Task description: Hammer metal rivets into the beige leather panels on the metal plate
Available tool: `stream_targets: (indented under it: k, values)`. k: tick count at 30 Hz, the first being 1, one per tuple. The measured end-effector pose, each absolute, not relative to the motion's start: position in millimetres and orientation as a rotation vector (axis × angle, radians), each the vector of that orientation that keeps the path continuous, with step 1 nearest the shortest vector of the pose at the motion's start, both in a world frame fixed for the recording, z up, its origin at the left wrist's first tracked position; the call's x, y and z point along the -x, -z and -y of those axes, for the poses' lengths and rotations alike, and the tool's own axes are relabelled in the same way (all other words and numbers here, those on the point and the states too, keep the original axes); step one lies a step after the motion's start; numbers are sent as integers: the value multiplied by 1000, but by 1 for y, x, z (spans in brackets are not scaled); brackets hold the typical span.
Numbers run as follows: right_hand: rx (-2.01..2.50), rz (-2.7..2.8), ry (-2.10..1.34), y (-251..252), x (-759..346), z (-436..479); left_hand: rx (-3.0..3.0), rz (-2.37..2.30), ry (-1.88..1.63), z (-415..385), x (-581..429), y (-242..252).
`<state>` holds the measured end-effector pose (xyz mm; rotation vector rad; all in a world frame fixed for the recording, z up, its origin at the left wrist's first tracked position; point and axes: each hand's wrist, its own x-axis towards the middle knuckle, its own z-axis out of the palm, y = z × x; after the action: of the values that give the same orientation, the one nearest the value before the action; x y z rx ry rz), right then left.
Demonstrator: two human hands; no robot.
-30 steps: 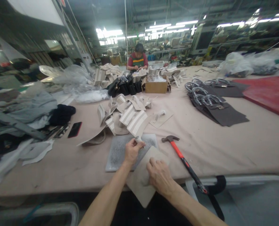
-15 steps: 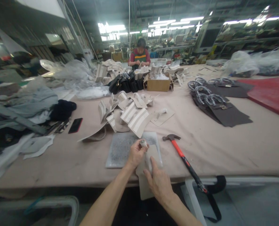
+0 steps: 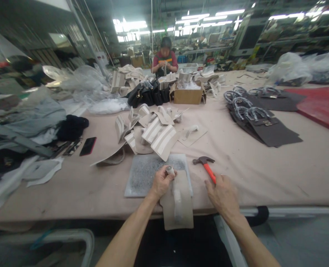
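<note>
My left hand (image 3: 161, 182) is closed on a beige bag panel (image 3: 185, 211) with a handle, pinching the white-wrapped tube end (image 3: 170, 170) of that handle. The panel hangs over the table's front edge, its lower part in front of my lap. Under and behind it lies a grey speckled slab (image 3: 142, 176). To the right, my right hand (image 3: 222, 193) lies over the orange handle of a claw hammer (image 3: 209, 170), thumb on one side and fingers on the other. The hammer's head rests on the table, and the rest of its handle is hidden beneath my hand.
Beyond the slab is a pile of beige panels (image 3: 156, 135). Dark grey panels with wrapped handles (image 3: 278, 131) lie right, beside a red sheet (image 3: 322, 105). Farther back are a cardboard box (image 3: 188, 97) and a seated person (image 3: 164, 59). A phone (image 3: 88, 146) lies left.
My right hand has left the beige panel and moved right onto the hammer's handle. My left hand still holds the panel, which now shows more fully.
</note>
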<state>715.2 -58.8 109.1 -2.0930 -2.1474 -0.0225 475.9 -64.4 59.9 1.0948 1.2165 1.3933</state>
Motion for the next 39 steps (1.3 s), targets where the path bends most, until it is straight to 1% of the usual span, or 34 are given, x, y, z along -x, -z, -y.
stream_targets:
  k: [4, 13, 29, 31, 36, 39]
  values:
    - [2244, 2280, -119, -99, -742, 47, -1112, -1241, -1392, 64, -477, -62]
    - [2272, 2291, -409, -95, -744, 39, -1110, -1287, -1422, 62, -481, -60]
    - [2246, 2234, -424, -90, -746, 41, -1111, -1269, -1411, 61, -479, -61]
    - [2208, 2114, -571, -92, -748, 38, -1119, -1273, -1395, 61, -479, -63]
    - [2031, 1718, -1203, -105, -743, 30, -1225, -1255, -1330, 60, -477, -69]
    - [1904, 1561, -1482, -114, -729, 30, -1306, -1231, -1289, 58, -474, -69]
